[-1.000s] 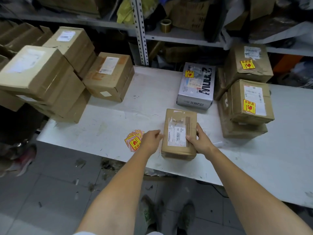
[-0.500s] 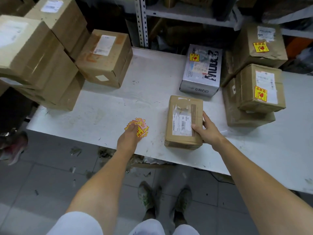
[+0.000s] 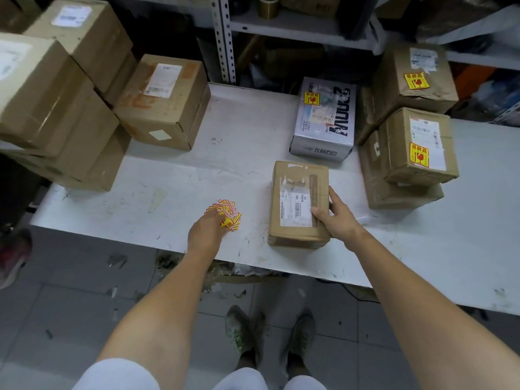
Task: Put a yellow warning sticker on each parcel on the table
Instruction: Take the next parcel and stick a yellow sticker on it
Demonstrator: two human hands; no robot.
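Right hand (image 3: 339, 220) clasps parcel (image 3: 295, 192) by tabletop's (image 3: 168, 175) near edge; my left hand (image 3: 206, 235) touches sticker pile (image 3: 229, 211) (pinch unclear); next, lift one.

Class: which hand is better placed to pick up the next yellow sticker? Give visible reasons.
Left. The left hand already touches the sticker pile with its fingers, while the right hand grips the parcel at its right edge.

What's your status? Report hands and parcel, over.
Left hand on sticker pile, grip unclear. Right hand holds parcel by its right edge. No yellow sticker on it yet. Nothing on the table between them.
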